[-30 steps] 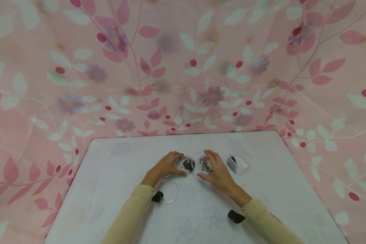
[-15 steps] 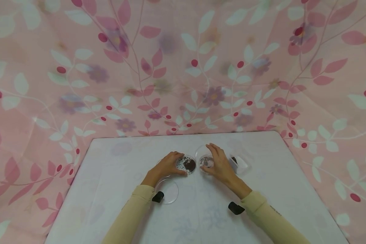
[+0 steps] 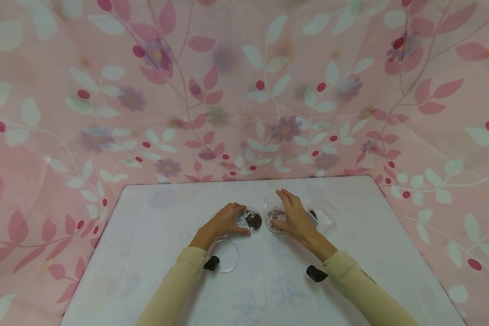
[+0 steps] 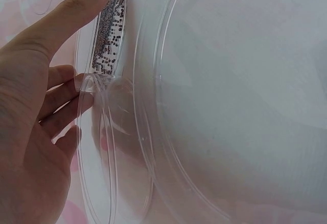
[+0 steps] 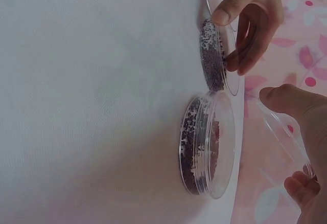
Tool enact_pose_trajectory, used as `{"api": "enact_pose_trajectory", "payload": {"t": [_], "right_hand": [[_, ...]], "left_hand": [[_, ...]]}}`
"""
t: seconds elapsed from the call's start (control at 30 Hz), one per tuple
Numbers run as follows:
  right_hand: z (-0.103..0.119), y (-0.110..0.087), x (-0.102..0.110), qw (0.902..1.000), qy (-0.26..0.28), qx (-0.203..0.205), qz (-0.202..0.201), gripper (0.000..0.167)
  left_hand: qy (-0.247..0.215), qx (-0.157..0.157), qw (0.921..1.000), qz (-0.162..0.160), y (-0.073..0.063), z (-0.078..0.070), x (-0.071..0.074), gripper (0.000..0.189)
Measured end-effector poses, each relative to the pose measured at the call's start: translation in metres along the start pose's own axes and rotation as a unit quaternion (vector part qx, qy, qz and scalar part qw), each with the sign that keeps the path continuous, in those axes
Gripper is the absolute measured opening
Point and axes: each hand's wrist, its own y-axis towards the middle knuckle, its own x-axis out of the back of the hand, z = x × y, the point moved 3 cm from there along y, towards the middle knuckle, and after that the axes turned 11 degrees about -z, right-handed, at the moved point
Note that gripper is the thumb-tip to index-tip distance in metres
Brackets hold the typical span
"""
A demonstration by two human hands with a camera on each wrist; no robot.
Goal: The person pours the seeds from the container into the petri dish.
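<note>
Right hand (image 3: 294,218) has drifted a bit right and toward the desk's (image 3: 265,290) back edge; its clear lid (image 5: 281,133) no longer overlaps the left dish (image 3: 251,220) in the head view.

The bench (image 3: 269,290) is white with a faint blue-grey flower print, bluest toward its front edge. Beyond its back edge the cloth (image 3: 228,90) is pink, patterned with white and rose leaves, crimson berries and blurred purple flowers. The left dish (image 5: 213,63) is colourless, its grains (image 3: 253,220) dark brown, solid on one side, speckled on the other. The right dish (image 5: 207,152) and raised lid (image 5: 278,138) are colourless too; the sleeves (image 3: 179,276) are pale yellow.
</note>
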Motion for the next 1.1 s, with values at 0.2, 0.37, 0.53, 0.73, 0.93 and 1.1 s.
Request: {"api": "enact_pose_trajectory", "payload": {"t": [0.2,0.37,0.53,0.73,0.93,1.1], "right_hand": [[-0.002,0.0,-0.004,0.9996,-0.014,0.004,0.022,0.094],[0.002,0.0,-0.006,0.9987,-0.03,0.015,0.039,0.094],[0.007,0.002,-0.009,0.9971,-0.037,0.022,0.063,0.096],[0.009,0.003,-0.014,0.9942,-0.066,0.041,0.075,0.096],[0.013,0.006,-0.017,0.9899,-0.089,0.053,0.097,0.096],[0.018,0.009,-0.02,0.981,-0.127,0.077,0.125,0.094]], "left_hand": [[0.006,0.004,1.0,0.0,0.0,0.0,0.0,0.092],[0.005,0.007,1.0,0.0,0.0,0.0,-0.001,0.091],[-0.001,0.008,1.0,0.0,-0.001,-0.001,0.001,0.09],[-0.002,0.001,1.0,-0.004,-0.001,-0.001,0.001,0.09],[0.004,-0.009,0.9999,-0.007,-0.001,0.0,0.002,0.09],[0.003,-0.009,0.9999,-0.007,-0.001,0.002,0.001,0.091]]}}
